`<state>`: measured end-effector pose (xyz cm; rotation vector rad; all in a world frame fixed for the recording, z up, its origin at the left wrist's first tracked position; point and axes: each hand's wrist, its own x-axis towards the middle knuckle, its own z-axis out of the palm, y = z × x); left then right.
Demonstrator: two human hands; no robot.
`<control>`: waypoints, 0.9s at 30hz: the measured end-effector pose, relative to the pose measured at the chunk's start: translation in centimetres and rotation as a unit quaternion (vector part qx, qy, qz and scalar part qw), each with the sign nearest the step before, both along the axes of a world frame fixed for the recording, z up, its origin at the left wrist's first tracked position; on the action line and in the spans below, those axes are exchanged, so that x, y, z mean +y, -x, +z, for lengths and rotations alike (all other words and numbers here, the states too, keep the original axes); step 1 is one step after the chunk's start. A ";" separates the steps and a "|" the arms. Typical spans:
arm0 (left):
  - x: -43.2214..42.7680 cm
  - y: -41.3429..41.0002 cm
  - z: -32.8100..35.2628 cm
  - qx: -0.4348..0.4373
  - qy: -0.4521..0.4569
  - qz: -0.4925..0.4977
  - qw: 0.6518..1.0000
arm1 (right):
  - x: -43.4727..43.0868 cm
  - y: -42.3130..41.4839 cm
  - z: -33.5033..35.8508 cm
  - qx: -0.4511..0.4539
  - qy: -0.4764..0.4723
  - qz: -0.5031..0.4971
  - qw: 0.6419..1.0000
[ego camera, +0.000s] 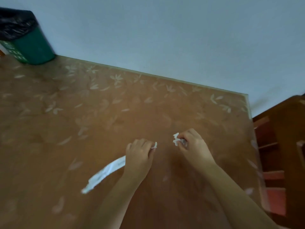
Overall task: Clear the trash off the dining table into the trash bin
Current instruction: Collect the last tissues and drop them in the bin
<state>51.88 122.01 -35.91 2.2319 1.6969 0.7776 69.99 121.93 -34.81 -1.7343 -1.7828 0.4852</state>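
My left hand (140,154) is closed on a long white paper strip (105,172); the strip trails down and to the left over the brown, leaf-patterned dining table (82,113), and a small white tip shows past my fingers. A little to the right, my right hand (193,144) grips a crumpled white paper scrap (176,139) just above the tabletop. The green trash bin (31,47), lined with a black bag, stands at the table's far left corner, well away from both hands.
A pale blue wall (165,38) runs along the table's far edge. A dark wooden chair (280,146) with reddish rungs stands past the table's right edge.
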 end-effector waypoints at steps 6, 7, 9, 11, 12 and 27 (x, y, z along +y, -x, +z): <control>-10.7 -2.0 3.4 -0.006 0.020 0.009 1.000 | -11.2 -1.5 1.7 -0.049 -0.019 0.016 0.998; -12.4 -2.5 4.0 -0.008 0.020 0.012 1.000 | -12.9 -1.9 2.2 -0.048 -0.020 0.017 0.999; -16.2 -3.4 5.3 -0.007 0.020 0.016 1.000 | -16.5 -2.6 3.2 -0.033 -0.028 0.016 0.999; -20.3 -4.1 6.6 -0.002 0.012 0.023 1.000 | -20.3 -3.2 4.1 -0.021 -0.035 0.019 0.999; -22.4 -4.5 7.2 -0.004 0.005 0.031 1.000 | -22.2 -3.5 4.6 -0.018 -0.037 0.023 0.999; -47.6 -3.6 12.7 -0.008 -0.007 0.116 0.993 | -41.2 -0.7 10.0 -0.019 -0.078 0.127 0.989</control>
